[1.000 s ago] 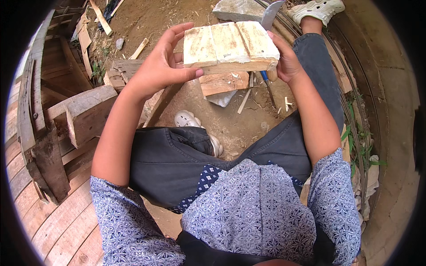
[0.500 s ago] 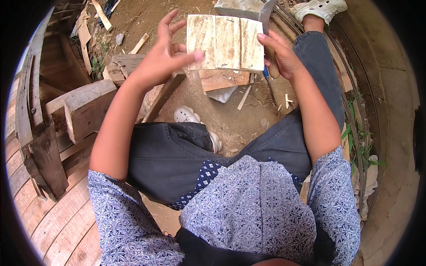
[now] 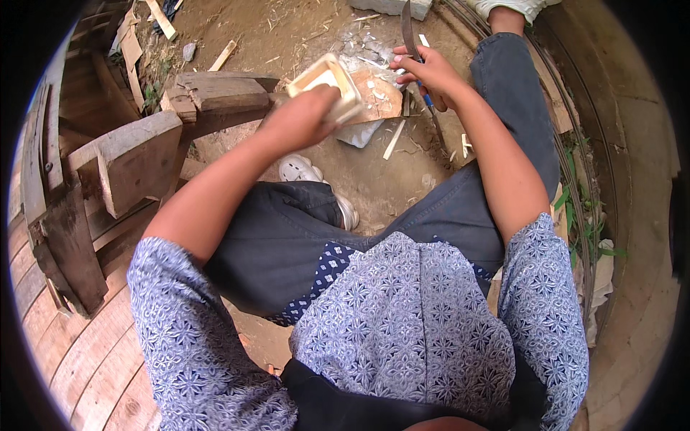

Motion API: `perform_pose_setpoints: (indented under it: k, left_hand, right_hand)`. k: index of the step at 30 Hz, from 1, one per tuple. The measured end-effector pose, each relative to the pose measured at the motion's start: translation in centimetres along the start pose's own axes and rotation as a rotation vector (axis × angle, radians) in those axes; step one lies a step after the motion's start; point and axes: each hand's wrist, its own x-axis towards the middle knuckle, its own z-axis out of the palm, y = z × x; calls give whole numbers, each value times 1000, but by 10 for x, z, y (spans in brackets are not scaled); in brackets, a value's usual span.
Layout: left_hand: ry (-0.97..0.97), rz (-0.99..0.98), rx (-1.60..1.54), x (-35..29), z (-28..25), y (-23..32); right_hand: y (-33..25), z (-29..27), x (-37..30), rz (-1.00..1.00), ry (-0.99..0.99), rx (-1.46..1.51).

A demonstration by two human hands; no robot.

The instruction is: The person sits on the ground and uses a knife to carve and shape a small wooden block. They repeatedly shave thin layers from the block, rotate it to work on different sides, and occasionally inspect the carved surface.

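Note:
A small pale wooden box [image 3: 352,108] is tilted with its hollow side facing up. My left hand [image 3: 305,115], slightly blurred, is closed on its near wall. My right hand [image 3: 431,74] holds a knife whose dark curved blade [image 3: 407,29] points away from me; the handle is mostly hidden behind the fingers. Just beyond and below the box sits a wooden block [image 3: 379,100] with pale chips on it. A thin tool with a blue part [image 3: 428,101] shows below my right hand, pointing down toward the ground.
Heavy weathered timbers [image 3: 140,154] stand on my left beside a plank floor [image 3: 93,366]. A grey stone block [image 3: 392,6] lies at the far edge, with shavings scattered on the dirt. Long rods [image 3: 575,144] run along the right, beside my outstretched leg.
The box came down and turned from its slatted outer face to its hollow side. My left hand closed on it; my right hand let go of the box and keeps the knife.

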Motion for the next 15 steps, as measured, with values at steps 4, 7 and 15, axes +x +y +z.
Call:
perform_pose_setpoints:
  k: [4,7,15]
  left_hand:
    - [-243,110,198,-23,50,-23]
    - [-342,112,226,-22,41,-22]
    - [-19,-147,436,-3,36,-36]
  right_hand:
    - [4,2,1,21,-30,-18]
    - [6,-1,2,44,-36,-30]
    - [1,4,-2,41,-50,-61]
